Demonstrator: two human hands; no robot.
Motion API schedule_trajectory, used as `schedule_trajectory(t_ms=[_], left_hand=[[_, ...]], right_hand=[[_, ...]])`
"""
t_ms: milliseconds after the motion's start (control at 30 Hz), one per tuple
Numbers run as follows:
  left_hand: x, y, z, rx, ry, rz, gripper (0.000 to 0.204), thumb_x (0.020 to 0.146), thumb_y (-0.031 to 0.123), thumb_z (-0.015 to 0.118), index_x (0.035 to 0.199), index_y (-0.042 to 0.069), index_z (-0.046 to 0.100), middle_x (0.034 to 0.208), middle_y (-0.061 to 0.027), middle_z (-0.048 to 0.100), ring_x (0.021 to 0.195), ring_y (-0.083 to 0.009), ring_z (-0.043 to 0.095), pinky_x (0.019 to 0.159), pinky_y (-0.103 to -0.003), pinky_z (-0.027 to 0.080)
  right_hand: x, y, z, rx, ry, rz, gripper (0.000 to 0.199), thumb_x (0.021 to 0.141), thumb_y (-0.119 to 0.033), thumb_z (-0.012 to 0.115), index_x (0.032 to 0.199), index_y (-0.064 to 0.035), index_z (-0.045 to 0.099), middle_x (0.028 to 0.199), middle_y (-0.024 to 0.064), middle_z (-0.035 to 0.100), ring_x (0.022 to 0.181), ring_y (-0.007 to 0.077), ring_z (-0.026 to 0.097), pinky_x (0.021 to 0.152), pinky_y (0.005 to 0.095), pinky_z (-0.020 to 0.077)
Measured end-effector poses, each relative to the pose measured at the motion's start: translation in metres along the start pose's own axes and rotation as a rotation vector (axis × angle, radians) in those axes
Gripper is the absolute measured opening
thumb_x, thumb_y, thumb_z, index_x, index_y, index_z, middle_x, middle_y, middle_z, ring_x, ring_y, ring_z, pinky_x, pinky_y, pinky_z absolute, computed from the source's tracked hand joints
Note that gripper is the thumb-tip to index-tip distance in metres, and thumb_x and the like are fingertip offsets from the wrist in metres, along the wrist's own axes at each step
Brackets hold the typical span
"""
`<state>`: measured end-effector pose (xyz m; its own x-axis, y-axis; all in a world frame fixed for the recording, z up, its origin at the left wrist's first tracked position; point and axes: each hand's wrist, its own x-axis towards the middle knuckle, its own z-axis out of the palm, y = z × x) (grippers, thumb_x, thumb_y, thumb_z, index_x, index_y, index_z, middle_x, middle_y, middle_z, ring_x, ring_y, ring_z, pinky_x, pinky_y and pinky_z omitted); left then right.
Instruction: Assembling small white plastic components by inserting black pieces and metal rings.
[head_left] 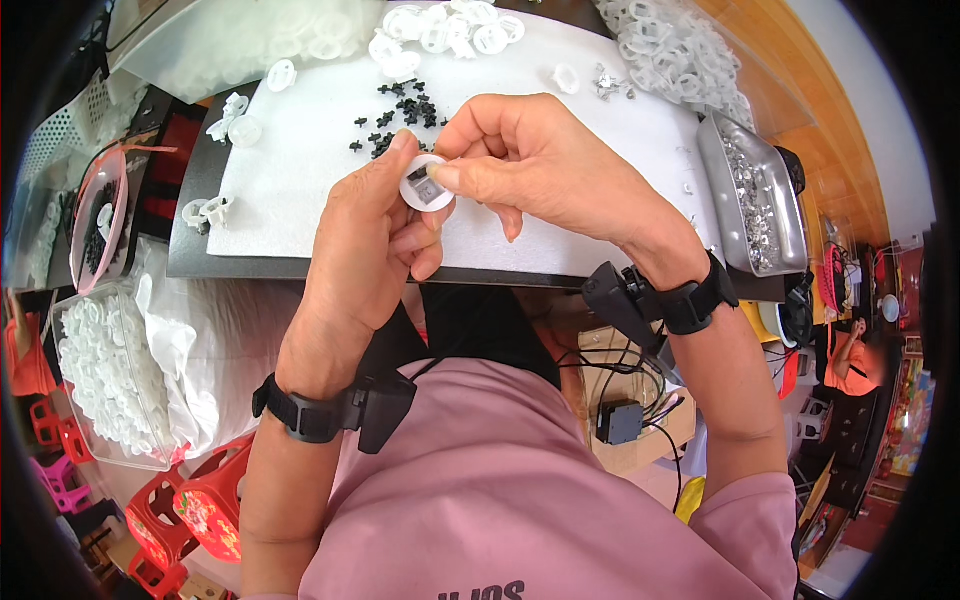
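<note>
Pink cotton shirt (520,500), soft and creased, fills the lower view nearest us.

Item held: one white plastic ring (427,183), round, smooth, with a small dark insert at its centre. We pinch it between both hands, above the near edge of the white foam sheet (560,200).

Left hand (365,255): fingers curled shut, index tip and thumb clamped on the ring's left rim; wrist bent upward, forearm rising from the lower edge, black strap with a boxy module (350,410) at the wrist.

Right hand (540,165): thumb and forefinger closed on the ring's right rim, the other fingers loosely folded; forearm angled in from the right, matching black wrist strap (690,300).

Around us: small black plastic clips (400,115), angular, scattered on the foam just beyond the ring; a heap of white rings (445,28) at the far edge; a rectangular steel tray (755,195) of tiny shiny metal parts on the right; a clear tub (110,375) of white rings low on the left; red plastic stools (185,510) below it.
</note>
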<state>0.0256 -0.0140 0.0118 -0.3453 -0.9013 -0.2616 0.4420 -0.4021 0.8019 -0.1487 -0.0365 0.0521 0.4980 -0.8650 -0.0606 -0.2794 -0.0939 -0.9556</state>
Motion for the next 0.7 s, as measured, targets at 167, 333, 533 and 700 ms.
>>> schedule_trajectory(t_ms=[167,333,533,700], left_hand=[[0.002,0.001,0.000,-0.038,-0.006,-0.057,0.036,0.097,0.039,0.046,0.083,0.006,0.053,0.065,-0.0011,0.050,0.046,-0.0055,0.028,0.041,-0.023,0.030],[0.001,0.001,0.000,-0.009,0.005,-0.038,0.036,0.098,0.037,0.045,0.083,0.006,0.053,0.065,-0.0014,0.051,0.046,-0.0054,0.028,0.041,-0.023,0.031],[0.003,-0.006,0.000,-0.015,0.016,0.067,0.037,0.099,0.036,0.045,0.085,0.003,0.054,0.066,-0.0026,0.051,0.047,-0.0056,0.032,0.043,-0.024,0.035],[0.004,-0.009,0.005,-0.071,0.075,0.136,0.035,0.099,0.033,0.048,0.087,0.001,0.056,0.068,-0.0034,0.052,0.050,-0.0070,0.039,0.045,-0.024,0.040]], right_hand=[[0.002,0.002,0.000,0.033,-0.002,0.034,0.026,0.086,-0.022,0.066,0.085,0.0030,0.059,0.070,0.0067,0.060,0.050,0.0095,0.052,0.044,0.0221,0.0434],[0.005,0.002,-0.001,0.033,-0.032,0.068,0.023,0.087,-0.021,0.066,0.088,0.0009,0.059,0.069,0.0041,0.059,0.048,0.0072,0.050,0.043,0.0204,0.0411],[-0.001,0.001,0.001,-0.083,0.092,-0.006,0.024,0.085,-0.020,0.066,0.086,0.0030,0.058,0.070,0.0063,0.060,0.054,0.0108,0.054,0.047,0.0254,0.0425],[-0.003,0.009,0.017,-0.190,0.211,-0.184,0.017,0.082,-0.014,0.061,0.086,0.0029,0.058,0.067,0.0125,0.061,0.059,0.0214,0.059,0.054,0.0334,0.0450]])
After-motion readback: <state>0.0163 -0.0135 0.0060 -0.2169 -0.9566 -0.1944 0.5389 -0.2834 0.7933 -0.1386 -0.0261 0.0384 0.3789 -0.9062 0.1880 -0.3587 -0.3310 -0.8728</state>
